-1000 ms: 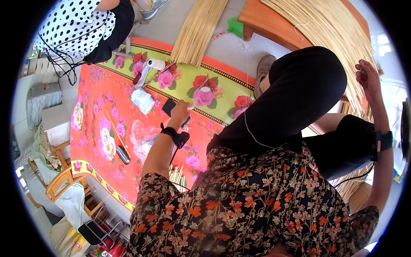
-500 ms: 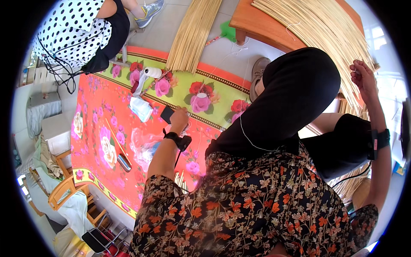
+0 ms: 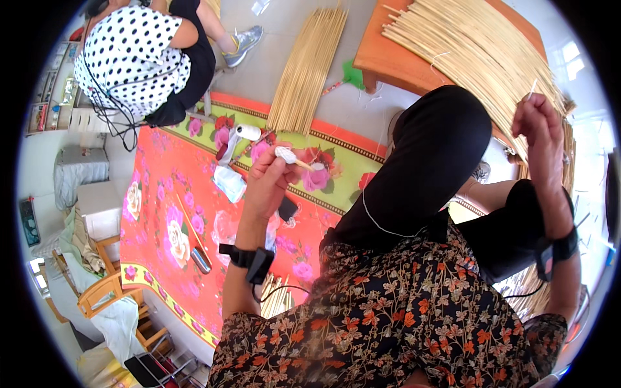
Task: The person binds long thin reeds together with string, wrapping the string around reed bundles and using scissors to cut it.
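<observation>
Raised over the floral mat, my left hand (image 3: 266, 184) is closed on a short stick wound with white thread (image 3: 285, 154), its bare tan end pointing right. Off to the right, my right hand (image 3: 540, 129) pinches a thin white piece (image 3: 533, 88), whose kind I cannot make out. That hand is beside a sheet of long tan stalks (image 3: 479, 55) on an orange wooden table (image 3: 373, 52). A white string (image 3: 378, 223) curves across my black trousers at the lap.
A red and green floral mat (image 3: 155, 233) covers the floor at left, bearing a spool of white thread (image 3: 248, 132), a dark phone-like block (image 3: 288, 208) and a dark-handled tool (image 3: 201, 261). Another stalk bundle (image 3: 307, 71) lies ahead. A person in polka dots (image 3: 132, 58) sits at far left.
My left hand has risen from the mat with the thread-wound stick. My right hand has shifted slightly left and down, with a thin white piece now showing at its fingertips. The view has shifted.
</observation>
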Action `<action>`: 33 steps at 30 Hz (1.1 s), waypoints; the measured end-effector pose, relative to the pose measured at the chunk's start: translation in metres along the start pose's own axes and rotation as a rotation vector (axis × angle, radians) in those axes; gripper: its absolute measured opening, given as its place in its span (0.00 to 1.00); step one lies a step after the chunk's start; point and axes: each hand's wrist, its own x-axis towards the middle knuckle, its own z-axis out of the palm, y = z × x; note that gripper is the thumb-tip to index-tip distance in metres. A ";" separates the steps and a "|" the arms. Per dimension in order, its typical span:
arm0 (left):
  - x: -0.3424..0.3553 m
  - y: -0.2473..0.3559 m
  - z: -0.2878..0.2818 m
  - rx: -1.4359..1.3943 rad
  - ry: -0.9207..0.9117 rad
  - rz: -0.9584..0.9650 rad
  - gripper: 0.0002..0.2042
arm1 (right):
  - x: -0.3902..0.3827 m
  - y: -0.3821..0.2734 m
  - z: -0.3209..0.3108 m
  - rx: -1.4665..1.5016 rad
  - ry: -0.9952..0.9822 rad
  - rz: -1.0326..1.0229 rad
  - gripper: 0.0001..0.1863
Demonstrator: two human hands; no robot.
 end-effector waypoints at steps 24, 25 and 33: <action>0.052 -0.017 0.220 -0.040 -0.743 0.006 0.16 | -0.095 0.010 0.048 0.477 -0.170 0.079 0.04; 0.053 -0.020 0.222 -0.049 -0.738 0.001 0.16 | -0.095 0.011 0.047 0.479 -0.167 0.077 0.04; 0.062 -0.027 0.232 -0.142 -0.717 -0.066 0.15 | -0.092 0.023 0.037 0.591 -0.123 0.065 0.03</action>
